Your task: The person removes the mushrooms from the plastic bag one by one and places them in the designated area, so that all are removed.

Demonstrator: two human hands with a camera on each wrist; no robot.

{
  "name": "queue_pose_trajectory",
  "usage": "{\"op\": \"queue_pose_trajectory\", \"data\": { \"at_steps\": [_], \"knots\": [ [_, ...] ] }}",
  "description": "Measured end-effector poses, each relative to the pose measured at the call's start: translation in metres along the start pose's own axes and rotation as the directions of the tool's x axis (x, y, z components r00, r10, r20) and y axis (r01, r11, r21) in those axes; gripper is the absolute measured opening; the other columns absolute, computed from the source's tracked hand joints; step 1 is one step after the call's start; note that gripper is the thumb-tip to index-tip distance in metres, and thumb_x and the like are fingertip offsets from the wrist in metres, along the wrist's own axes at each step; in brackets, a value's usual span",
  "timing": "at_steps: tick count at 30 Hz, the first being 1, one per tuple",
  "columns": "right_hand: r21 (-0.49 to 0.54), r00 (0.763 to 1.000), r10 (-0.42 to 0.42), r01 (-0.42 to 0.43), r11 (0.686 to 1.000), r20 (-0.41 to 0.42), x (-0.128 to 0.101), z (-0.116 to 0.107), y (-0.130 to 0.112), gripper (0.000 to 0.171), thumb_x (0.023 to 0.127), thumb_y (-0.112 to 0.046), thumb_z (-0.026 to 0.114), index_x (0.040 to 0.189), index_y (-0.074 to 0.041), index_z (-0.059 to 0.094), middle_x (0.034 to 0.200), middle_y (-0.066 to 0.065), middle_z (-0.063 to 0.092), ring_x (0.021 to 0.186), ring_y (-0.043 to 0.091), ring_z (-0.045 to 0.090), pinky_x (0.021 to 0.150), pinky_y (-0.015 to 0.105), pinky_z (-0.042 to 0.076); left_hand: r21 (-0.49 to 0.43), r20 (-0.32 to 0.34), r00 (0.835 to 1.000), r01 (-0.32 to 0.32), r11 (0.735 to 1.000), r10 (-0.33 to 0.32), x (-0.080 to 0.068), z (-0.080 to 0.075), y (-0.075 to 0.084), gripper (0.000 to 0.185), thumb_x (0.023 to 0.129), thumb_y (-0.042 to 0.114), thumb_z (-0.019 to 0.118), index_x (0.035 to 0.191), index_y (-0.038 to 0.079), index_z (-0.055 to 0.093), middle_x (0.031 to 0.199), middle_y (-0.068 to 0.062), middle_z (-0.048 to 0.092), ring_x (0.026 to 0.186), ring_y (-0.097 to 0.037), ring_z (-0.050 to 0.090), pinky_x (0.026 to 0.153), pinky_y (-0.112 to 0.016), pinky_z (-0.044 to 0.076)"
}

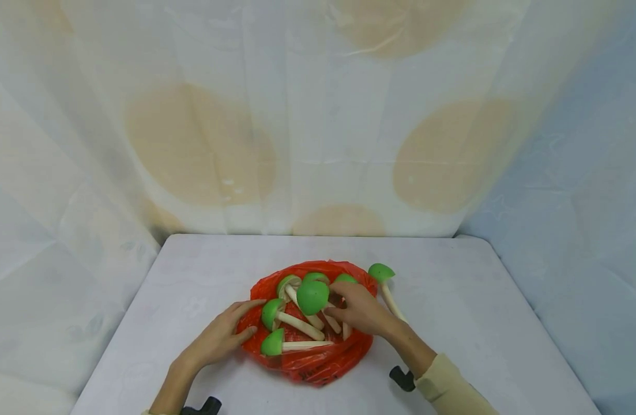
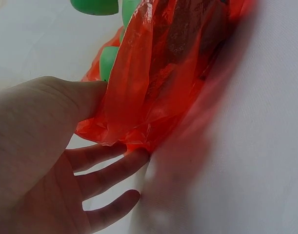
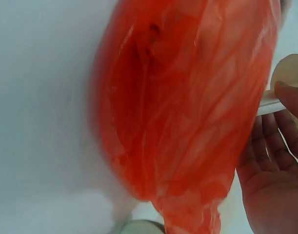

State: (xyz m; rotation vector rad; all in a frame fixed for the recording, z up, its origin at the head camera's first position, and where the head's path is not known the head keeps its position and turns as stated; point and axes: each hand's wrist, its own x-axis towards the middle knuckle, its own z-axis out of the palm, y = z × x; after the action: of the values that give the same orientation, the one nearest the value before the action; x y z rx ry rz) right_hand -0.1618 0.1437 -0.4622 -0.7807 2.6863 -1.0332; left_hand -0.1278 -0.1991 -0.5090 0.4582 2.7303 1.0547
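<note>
A red plastic bag [image 1: 318,360] lies in the middle of the white table [image 1: 468,300]. In it are several toy mushrooms [image 1: 312,297] with green caps and cream stems. My left hand [image 1: 245,320] rests on the bag's left edge with straight, spread fingers. In the left wrist view its thumb [image 2: 85,97] presses the red film [image 2: 158,73]. My right hand [image 1: 339,311] reaches into the bag from the right, fingers curled on a cream stem [image 3: 268,105]. Another mushroom [image 1: 382,274] lies just outside the bag, behind that hand.
A draped pale cloth with large tan circles [image 1: 203,144] hangs behind and at both sides of the table. Bare tabletop surrounds the bag. Black wrist mounts [image 1: 403,377] show near the front edge.
</note>
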Motion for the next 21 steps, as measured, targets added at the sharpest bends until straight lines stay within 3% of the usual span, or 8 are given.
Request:
{"op": "queue_pose_trajectory", "data": {
  "at_steps": [8,21],
  "knots": [
    [0.070,0.996,0.010,-0.004,0.998,-0.085,-0.005,-0.018,0.006,0.015,0.092,-0.021,0.075,0.100,-0.028,0.064,0.091,-0.014,0.062,0.087,0.009,0.060,0.082,0.034,0.056,0.000,-0.004,1.000,0.009,1.000,-0.009,-0.001,0.001,-0.002,0.057,0.096,0.026,0.070,0.147,0.037,0.048,0.139,0.002,0.055,0.128,-0.025,0.054,0.103,-0.055,0.047],
    [0.108,0.960,0.156,-0.134,0.985,-0.233,-0.021,-0.056,0.024,0.016,0.091,-0.022,0.075,0.102,-0.019,0.064,0.091,-0.004,0.065,0.088,0.017,0.062,0.082,0.036,0.056,0.014,-0.006,1.000,0.011,1.000,-0.010,-0.002,0.001,-0.003,0.057,0.096,0.028,0.070,0.147,0.039,0.048,0.139,0.003,0.055,0.128,-0.024,0.054,0.103,-0.055,0.047]
  ]
}}
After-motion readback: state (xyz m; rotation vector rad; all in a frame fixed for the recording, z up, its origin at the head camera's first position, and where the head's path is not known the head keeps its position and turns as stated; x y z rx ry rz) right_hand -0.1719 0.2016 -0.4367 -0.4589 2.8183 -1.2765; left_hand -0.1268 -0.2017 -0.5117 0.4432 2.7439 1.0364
